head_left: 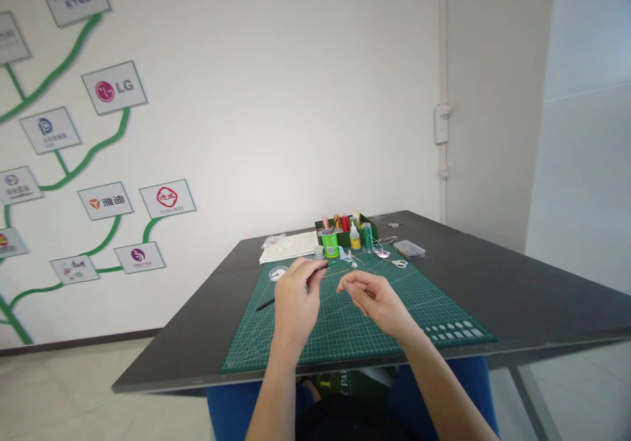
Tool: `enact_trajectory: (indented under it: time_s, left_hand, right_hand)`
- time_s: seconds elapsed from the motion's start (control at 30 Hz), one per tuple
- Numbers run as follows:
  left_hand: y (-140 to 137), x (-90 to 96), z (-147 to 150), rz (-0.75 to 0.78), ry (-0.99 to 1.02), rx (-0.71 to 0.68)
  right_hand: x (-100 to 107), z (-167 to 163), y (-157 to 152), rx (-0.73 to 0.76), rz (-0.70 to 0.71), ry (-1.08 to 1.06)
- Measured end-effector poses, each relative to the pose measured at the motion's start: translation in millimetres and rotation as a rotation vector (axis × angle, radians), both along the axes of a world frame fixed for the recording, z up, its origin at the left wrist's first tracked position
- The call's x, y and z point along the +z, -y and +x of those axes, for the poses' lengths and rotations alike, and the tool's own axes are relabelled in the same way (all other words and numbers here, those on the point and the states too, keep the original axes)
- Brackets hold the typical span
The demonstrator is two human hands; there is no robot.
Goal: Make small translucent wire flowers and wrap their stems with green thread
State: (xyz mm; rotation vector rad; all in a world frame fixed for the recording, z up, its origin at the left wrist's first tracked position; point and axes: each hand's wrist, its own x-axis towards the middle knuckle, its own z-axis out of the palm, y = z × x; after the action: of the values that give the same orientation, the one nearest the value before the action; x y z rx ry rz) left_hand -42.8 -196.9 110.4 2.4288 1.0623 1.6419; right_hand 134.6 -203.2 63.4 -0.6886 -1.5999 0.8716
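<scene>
My left hand (297, 296) is closed around a slim black pen-like tool (265, 305). The tool's back end sticks out to the left behind the hand, and its dark front end shows at the fingertips, pointing right. Just to the right, my right hand (375, 298) is held in a pinch with its fingertips together. Whatever it may hold is too small to make out. Both hands are above the green cutting mat (340, 326), a small gap apart. A faint thin line shows between them, perhaps a thread.
Beyond the hands stand a green can (330, 244), a glue bottle (355, 238) and a dark green box (372, 226) with thread spools. Scissors (399, 264) and a clear plastic case (409, 250) lie to the right. White sheets (288, 247) and a round disc (278, 273) are left.
</scene>
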Motion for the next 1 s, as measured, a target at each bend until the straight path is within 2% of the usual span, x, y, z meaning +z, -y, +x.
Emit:
enact_trajectory:
  time_s: [0.57, 0.9, 1.0]
  left_hand:
    - [-0.6, -3.6, -0.5, -0.002, 0.04, 0.053]
    - [1.0, -3.1, -1.9, 0.021, 0.074, 0.091]
    - [2.0, -3.2, -2.1, 0.011, 0.083, 0.091]
  right_hand:
    - [0.5, 4.8, 16.8, -0.153, 0.029, 0.151]
    - [-2.6, 22.6, 17.7, -0.203, -0.064, 0.227]
    - [-3.5, 29.9, 17.7, -0.299, -0.136, 0.332]
